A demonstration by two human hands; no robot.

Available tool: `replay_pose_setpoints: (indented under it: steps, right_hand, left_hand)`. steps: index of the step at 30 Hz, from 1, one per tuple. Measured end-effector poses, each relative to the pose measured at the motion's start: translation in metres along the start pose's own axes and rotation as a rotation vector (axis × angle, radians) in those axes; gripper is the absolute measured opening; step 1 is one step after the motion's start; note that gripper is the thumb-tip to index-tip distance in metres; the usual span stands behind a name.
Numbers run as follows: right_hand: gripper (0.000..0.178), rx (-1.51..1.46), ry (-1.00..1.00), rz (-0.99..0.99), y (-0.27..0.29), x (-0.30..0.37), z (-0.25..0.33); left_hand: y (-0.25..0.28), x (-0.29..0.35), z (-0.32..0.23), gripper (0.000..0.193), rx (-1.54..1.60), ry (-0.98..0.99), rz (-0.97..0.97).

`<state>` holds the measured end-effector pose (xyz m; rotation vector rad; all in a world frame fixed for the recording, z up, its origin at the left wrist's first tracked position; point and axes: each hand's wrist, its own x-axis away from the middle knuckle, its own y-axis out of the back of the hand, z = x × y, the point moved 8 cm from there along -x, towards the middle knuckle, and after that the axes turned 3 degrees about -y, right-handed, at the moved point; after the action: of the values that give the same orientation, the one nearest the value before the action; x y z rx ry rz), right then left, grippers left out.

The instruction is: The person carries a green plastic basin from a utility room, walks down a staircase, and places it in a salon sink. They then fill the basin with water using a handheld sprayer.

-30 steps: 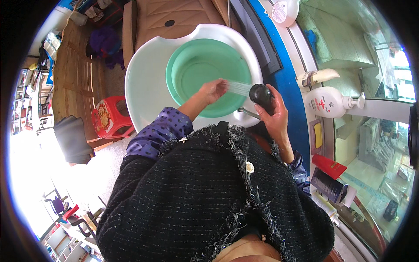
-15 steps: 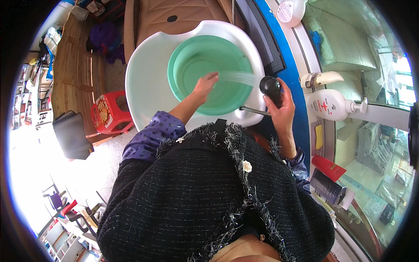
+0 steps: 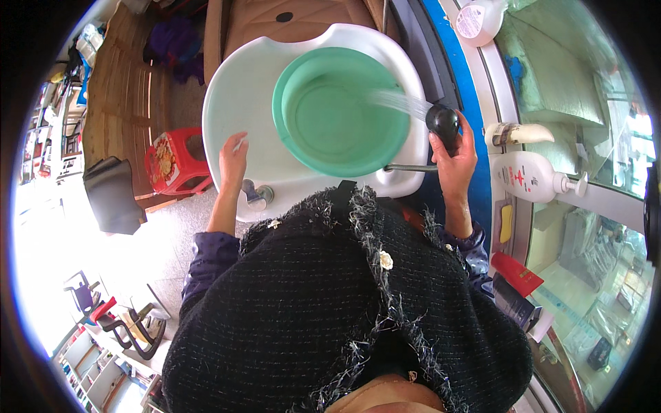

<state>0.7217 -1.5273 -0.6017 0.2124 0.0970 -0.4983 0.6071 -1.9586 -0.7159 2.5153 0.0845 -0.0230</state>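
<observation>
My right hand [image 3: 456,162] grips a black shower head [image 3: 443,118] at the right side of a white wash basin [image 3: 237,89]. Water [image 3: 399,101] sprays leftward from it into a green plastic tub [image 3: 310,162] sitting in the basin. Over the basin's left edge, my left hand [image 3: 234,155] is empty, its fingers loosely stretched and a little apart. Just beside that wrist is a chrome tap [image 3: 257,195] on the basin's near rim. A metal hose fitting [image 3: 411,168] runs from the basin's near right corner toward my right hand.
A red stool [image 3: 177,162] stands left of the basin, and a brown padded seat [image 3: 310,19] lies beyond it. On the right ledge are a white pump bottle [image 3: 533,177], a pale curved bottle [image 3: 520,133], a yellow sponge [image 3: 506,221] and a red tube [image 3: 516,273].
My left hand has left the water stream over the tub and moved left to the basin's edge, uncovering the tap. The shower head stays in my right hand, still spraying.
</observation>
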Motion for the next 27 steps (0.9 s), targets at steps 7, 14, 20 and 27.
replay_pose_setpoints:
  steps: [7, 14, 20, 27]
  right_hand:
    - [0.055, -0.007, 0.013, 0.023, -0.004, 0.0, 0.002]
    - [0.055, -0.005, -0.029, 0.044, -0.008, 0.004, -0.005]
    - [0.055, -0.012, -0.044, 0.061, -0.011, 0.005, -0.022]
    - [0.051, -0.029, -0.105, 0.106, -0.021, 0.005, -0.055]
  left_hand:
    - [-0.01, 0.034, 0.06, 0.025, 0.101, 0.259, 0.061]
    - [-0.011, 0.032, 0.063, 0.026, 0.102, 0.307, 0.052]
    - [-0.009, 0.035, 0.066, 0.027, 0.043, 0.322, 0.026]
    - [-0.014, 0.021, 0.061, 0.038, -0.175, 0.156, 0.033]
